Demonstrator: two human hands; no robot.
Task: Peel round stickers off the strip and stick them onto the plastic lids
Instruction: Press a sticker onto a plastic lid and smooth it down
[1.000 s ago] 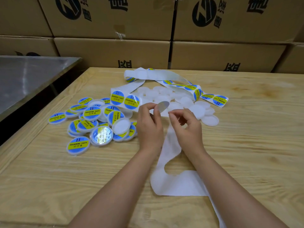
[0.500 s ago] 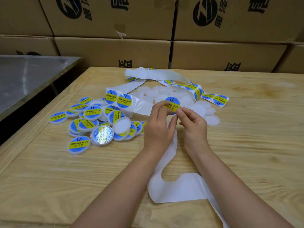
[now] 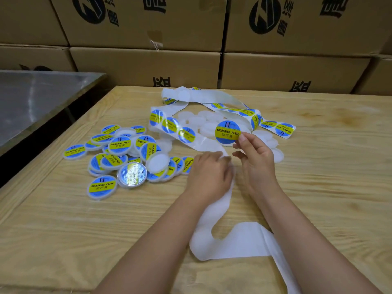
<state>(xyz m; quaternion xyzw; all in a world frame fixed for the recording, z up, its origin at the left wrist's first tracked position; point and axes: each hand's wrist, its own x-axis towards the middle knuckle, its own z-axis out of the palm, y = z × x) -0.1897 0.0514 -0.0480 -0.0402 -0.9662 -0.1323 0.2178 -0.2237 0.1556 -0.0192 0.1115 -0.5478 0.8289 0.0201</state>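
A stickered lid (image 3: 227,132) is being pinched at its lower right edge between the thumb and fingertips of the right hand (image 3: 254,160). It is being held face-up above the bare white lids (image 3: 203,122) at mid-table. The left hand (image 3: 209,170) is being rested palm down on the strip (image 3: 239,245), just beside the right hand. Its fingers are blurred and its thumb is hidden, so a grip on the strip cannot be told. Three unpeeled stickers (image 3: 169,125) are being shown on the strip beyond the left hand. Labelled lids (image 3: 118,145) are being heaped at the left of the wooden table (image 3: 63,230). Cardboard boxes (image 3: 148,66) are being stacked behind.
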